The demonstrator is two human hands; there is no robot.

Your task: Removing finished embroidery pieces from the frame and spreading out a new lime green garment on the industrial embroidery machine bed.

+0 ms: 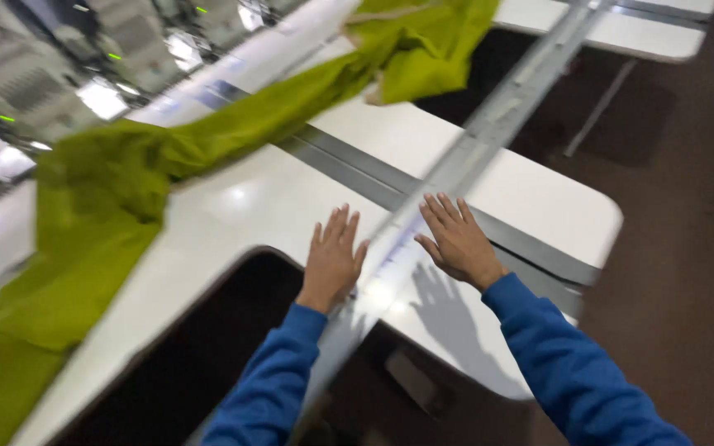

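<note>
- Nearest the camera, two blue sleeves [576, 372] reach forward from the bottom edge, one to each hand.
- The left hand [334, 260] lies flat, palm down, on the white desk [241, 206]; its fingers [339, 225] are straight and slightly spread, holding nothing.
- The right hand [456, 239] hovers or rests just beside it, palm down, fingers [444, 211] open and fanned, also empty; its shadow falls on the desk below the wrist.
- Between the two hands runs a long pale strip [464, 161], like a ruler or rail, stretching diagonally away toward the top right; motion blur makes it hard to say which it is, or whether either hand touches it.
- The green cloth [117, 190] lies well apart from both hands, to the left: it drapes over the desk's left side, hangs down at the lower left, and trails in a long band to a bunched heap [423, 49] at the far end.
- Judging by this, the cloth is still rumpled and not spread flat, and neither hand has hold of it; any smoothing or laying out appears yet to be done.
- The desk is a white surface made of sections with dark grey seams [357, 177] between them, and dark openings show at its near edge.
- Beyond, another white desk [646, 37] stands at the upper right over a dark brown floor [687, 231].
- At the upper left, the room is blurred: bright lights and grey shapes, too smeared to identify.
</note>
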